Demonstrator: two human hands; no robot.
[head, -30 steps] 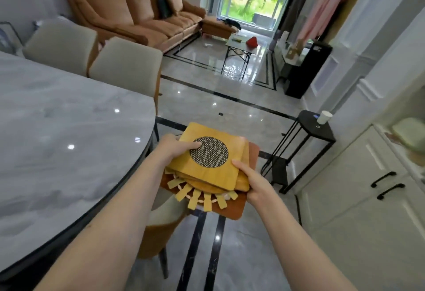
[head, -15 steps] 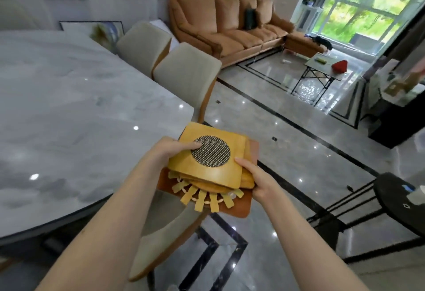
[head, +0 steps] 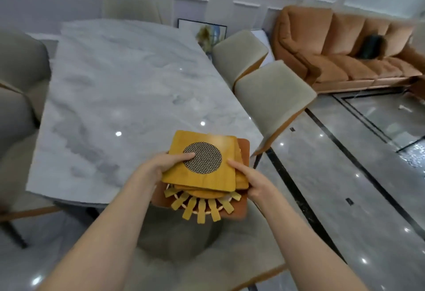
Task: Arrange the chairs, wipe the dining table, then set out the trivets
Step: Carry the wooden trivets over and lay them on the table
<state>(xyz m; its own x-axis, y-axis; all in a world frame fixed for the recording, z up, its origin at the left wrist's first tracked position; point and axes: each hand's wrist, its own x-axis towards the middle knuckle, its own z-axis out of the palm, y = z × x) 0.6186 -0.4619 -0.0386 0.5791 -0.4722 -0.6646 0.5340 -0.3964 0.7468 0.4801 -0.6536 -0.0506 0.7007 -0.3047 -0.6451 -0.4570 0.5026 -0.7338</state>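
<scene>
Wooden trivets (head: 202, 175), stacked, sit clasped between both hands, left hand (head: 158, 168) and right hand (head: 255, 182), over the marble tabletop's (head: 119, 88) near edge.

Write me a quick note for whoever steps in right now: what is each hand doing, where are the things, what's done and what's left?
Left hand: grips the left edge of the trivet stack, thumb on top.
Right hand: holds the stack's right edge.
The stack is in the air, over the near end of the dining table: a square wooden trivet with a mesh disc on top, a slatted round one and a brown mat beneath.
Done: chairs stand close along the table; no trivet laid.
Whether the table was wiped I cannot tell.
Left: set out the trivets.
</scene>
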